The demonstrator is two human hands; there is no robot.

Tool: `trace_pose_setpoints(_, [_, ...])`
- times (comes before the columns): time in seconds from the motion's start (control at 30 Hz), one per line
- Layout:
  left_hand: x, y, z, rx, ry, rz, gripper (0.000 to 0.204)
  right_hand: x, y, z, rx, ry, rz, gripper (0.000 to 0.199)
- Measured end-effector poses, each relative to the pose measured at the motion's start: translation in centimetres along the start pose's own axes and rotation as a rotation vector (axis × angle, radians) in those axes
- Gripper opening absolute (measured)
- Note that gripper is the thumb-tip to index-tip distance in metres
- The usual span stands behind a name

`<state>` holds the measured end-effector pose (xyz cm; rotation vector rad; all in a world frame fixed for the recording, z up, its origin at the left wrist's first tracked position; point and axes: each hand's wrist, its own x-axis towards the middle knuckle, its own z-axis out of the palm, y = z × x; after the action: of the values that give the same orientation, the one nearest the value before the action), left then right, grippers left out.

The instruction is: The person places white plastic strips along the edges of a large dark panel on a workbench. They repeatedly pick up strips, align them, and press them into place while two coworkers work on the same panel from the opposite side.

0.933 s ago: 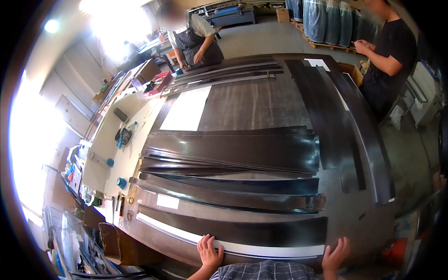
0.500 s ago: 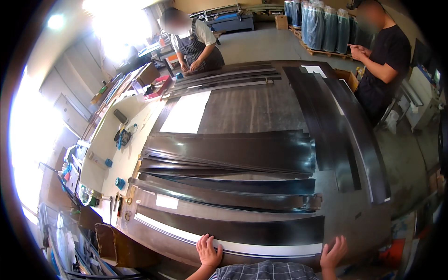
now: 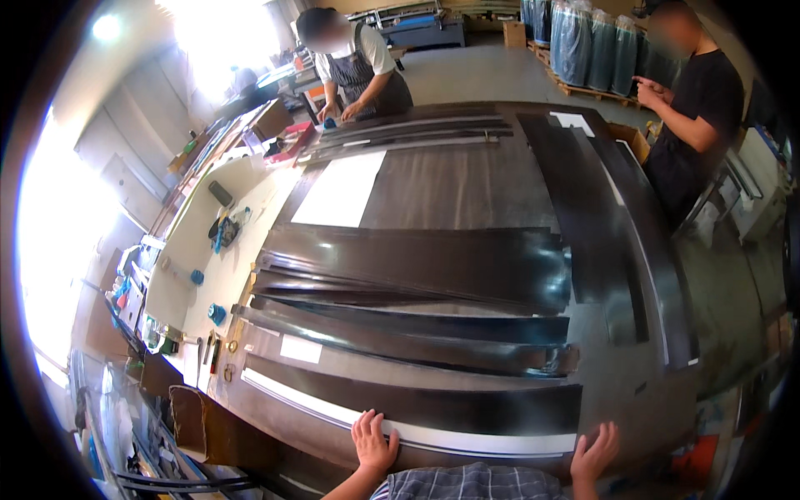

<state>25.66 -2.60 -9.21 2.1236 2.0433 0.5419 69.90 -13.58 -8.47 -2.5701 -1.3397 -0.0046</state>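
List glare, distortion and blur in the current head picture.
Head view: the bright area at left washes out white; head view: pale glare marks the dark sheets toward their right end; head view: the white strip bows, fisheye; head view: left hand and right hand show little blur; the co-workers have blurred heads.

Blazing daylight poured in from the left, bleaching the window (image 3: 67,225) white! A lamp (image 3: 107,27) glared up top, shine flashed off the dark strips (image 3: 533,267), the floor (image 3: 733,287) at right sank into dimness, and the worktop (image 3: 458,179) bowed under fisheye distortion.
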Motion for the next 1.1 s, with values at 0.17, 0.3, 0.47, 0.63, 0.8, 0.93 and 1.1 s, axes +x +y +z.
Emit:
trace_pose_setpoints(0.17, [0.5,0.0,-0.2,-0.024,-0.006,0.009,0.05,-0.4,0.4,0.3,-0.027,0.034,-0.024,0.052])
trace_pose_setpoints(0.3, [0.5,0.1,-0.4,-0.011,-0.008,0.011,0.05,-0.5,0.4,0.6,-0.019,0.072,-0.022,0.053])
trace_pose_setpoints(0.47, [0.0,-1.1,0.9,-0.015,0.02,0.041,0.049,0.0,-0.6,-0.4,0.052,0.077,-0.03,0.055])
trace_pose_setpoints(0.63, [0.2,-0.7,1.0,0.0,0.035,0.057,0.049,0.7,-0.8,-0.6,0.039,0.126,-0.059,0.056])
trace_pose_setpoints(0.8, [0.5,0.4,0.4,-0.003,0.066,0.049,0.046,0.5,-0.4,-0.3,0.019,0.134,-0.049,0.056])
trace_pose_setpoints(0.93, [-0.1,-0.6,0.5,-0.003,0.031,0.028,0.05,0.6,-0.7,0.0,0.056,0.137,-0.069,0.057])
trace_pose_setpoints(1.1, [0.3,-0.8,0.8,0.001,0.035,0.032,0.05,-0.2,-0.4,0.2,0.069,0.096,-0.03,0.056])
